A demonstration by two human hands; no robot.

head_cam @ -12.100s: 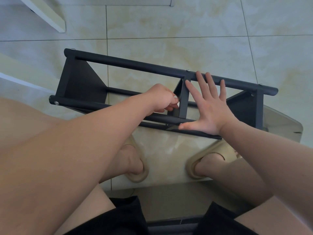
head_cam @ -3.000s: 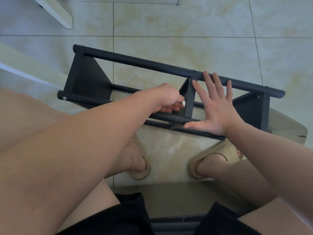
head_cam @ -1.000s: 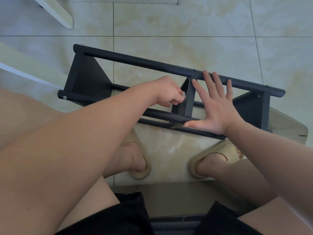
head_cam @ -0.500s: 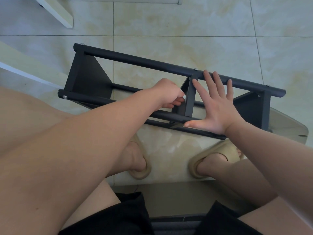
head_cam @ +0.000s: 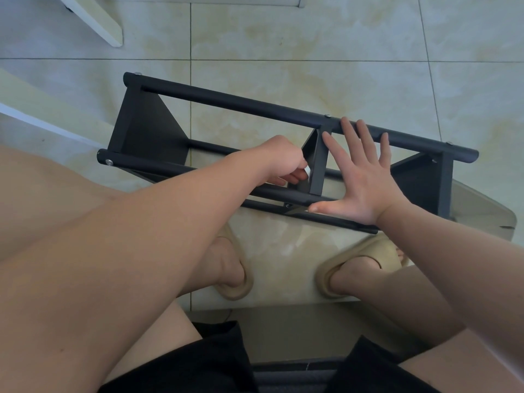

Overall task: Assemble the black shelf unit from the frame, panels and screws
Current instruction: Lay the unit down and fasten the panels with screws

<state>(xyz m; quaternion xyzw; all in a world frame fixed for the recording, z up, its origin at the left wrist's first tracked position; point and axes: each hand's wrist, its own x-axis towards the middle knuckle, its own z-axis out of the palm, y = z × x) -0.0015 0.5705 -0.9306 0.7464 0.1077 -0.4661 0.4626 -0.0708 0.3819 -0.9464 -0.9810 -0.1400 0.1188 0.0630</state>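
**Black metal shelf frame (head_cam: pixel 255 109) on its side: both hands working at the centre divider**

Left hand (head_cam: pixel 279 161) is curling into a loose fist. Its fingertips (head_cam: pixel 295 175) are tucking in against the near face of the upright black divider panel (head_cam: pixel 317 163) at mid-frame. Something small and pale is showing at the fingertips. Cannot tell whether the hand is pinching a tool, a screw or nothing.

Right hand (head_cam: pixel 361 180) is lying flat and spread on the other side of that divider, gripping nothing. Its fingers are reaching up onto the far round black rail (head_cam: pixel 411 144), and its thumb is stretching sideways just beside the near rail (head_cam: pixel 141 168).

Frame is lying lengthwise on the glossy beige-veined floor tiles (head_cam: pixel 283 38), just ahead of the person's feet in tan foam slippers (head_cam: pixel 365 251). A solid black left end panel (head_cam: pixel 147 131) and a right end panel (head_cam: pixel 416 182) are closing it off.

A silver screw head (head_cam: pixel 109 162) is showing at the near rail's left end. A second screw head (head_cam: pixel 328 116) is sitting on the far rail above the divider.

A white furniture leg (head_cam: pixel 96 18) is standing far left, well apart from the frame.
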